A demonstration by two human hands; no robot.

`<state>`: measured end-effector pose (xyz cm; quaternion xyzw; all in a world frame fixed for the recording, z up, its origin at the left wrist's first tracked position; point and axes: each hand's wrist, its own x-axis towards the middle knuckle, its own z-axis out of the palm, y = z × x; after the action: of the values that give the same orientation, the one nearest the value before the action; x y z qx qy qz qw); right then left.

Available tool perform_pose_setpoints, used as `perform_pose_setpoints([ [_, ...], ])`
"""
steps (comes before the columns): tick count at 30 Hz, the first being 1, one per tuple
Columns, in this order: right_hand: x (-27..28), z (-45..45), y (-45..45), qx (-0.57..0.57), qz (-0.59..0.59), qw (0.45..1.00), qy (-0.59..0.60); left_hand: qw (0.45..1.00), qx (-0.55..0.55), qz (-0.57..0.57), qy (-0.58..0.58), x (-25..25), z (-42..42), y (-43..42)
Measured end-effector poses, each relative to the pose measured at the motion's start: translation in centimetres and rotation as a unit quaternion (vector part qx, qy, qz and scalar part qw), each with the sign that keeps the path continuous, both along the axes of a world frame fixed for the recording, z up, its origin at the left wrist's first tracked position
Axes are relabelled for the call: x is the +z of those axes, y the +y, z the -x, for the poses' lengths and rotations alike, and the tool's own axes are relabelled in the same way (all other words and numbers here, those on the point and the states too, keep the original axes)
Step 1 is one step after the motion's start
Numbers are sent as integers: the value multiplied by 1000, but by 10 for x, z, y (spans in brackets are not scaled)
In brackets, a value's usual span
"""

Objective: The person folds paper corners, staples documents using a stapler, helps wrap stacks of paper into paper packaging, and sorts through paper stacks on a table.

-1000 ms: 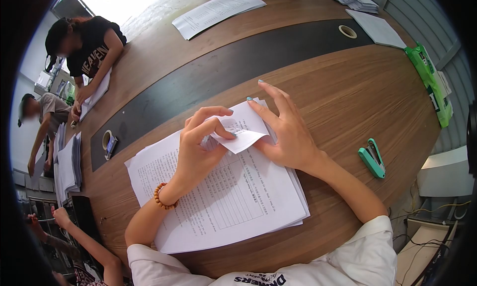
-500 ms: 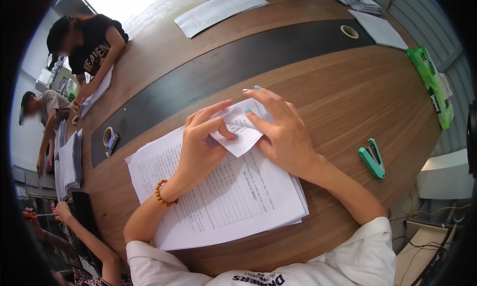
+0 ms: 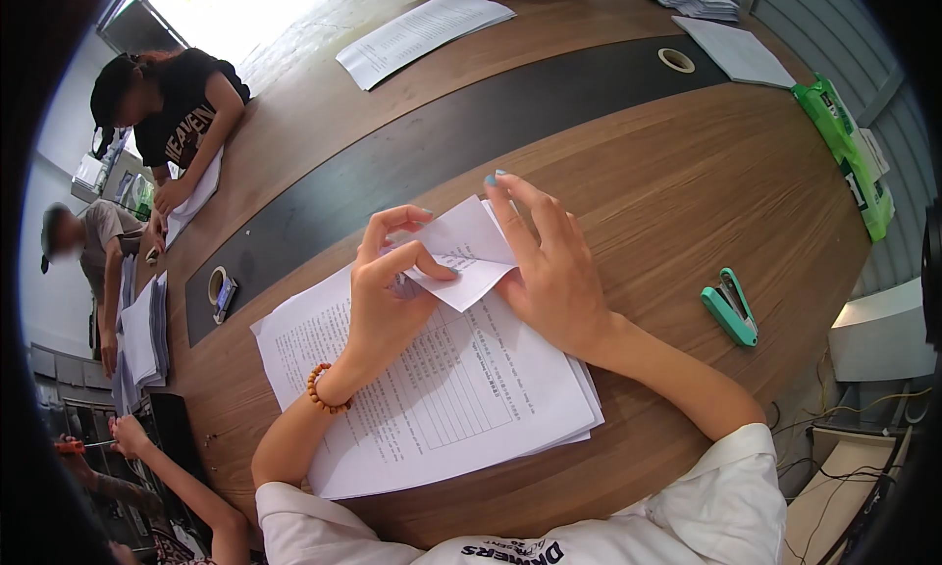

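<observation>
A stack of printed sheets (image 3: 471,388) lies on the table under both my hands, its top sheet carrying text and a ruled grid. The far edge of the paper is turned up into a folded flap (image 3: 466,285). My left hand (image 3: 388,281) pinches this flap between thumb and fingers; a beaded bracelet is on that wrist. To the right of the flap, my right hand (image 3: 557,281) has its fingers stretched upward and apart, touching the paper's edge near the thumb. The right thumb is partly hidden behind the flap.
A teal stapler (image 3: 730,308) lies to the right. Tape rolls (image 3: 676,61) (image 3: 217,284), a green packet (image 3: 846,158) and another printed sheet (image 3: 424,37) are farther off. Paper stacks (image 3: 145,334) stand at left, where other people (image 3: 191,119) work along the table.
My right fingers have straightened and lifted off the folded paper. My left hand still pinches the flap, which shows more of its surface. The view has shifted slightly.
</observation>
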<state>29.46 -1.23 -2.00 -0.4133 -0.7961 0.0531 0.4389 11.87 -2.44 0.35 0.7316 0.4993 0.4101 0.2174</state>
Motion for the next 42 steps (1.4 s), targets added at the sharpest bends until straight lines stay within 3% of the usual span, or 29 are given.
perform_pose_setpoints([
  [5,-3,-1,2,33,53,997,53,1000,10,-2,-12,3,-3,-1],
  [8,-5,-6,4,52,-8,999,14,986,69,59,-138,7,-9,-1],
  [11,-2,-8,4,69,-57,996,-30,994,35,72,-74,3,-1,1],
  [13,-1,-8,5,91,-52,994,-25,998,-18,-18,58,0,3,1],
  [16,6,-8,9,55,27,998,1,1000,-19,6,6,1,1,0],
  [27,9,-9,7,49,21,992,-116,1000,-12,0,25,-1,0,-1],
  [38,2,-4,2,14,-12,994,-105,999,-9,0,41,-1,3,-1],
  [42,5,-5,1,-9,39,997,-59,999,-3,-11,46,0,2,-1],
])
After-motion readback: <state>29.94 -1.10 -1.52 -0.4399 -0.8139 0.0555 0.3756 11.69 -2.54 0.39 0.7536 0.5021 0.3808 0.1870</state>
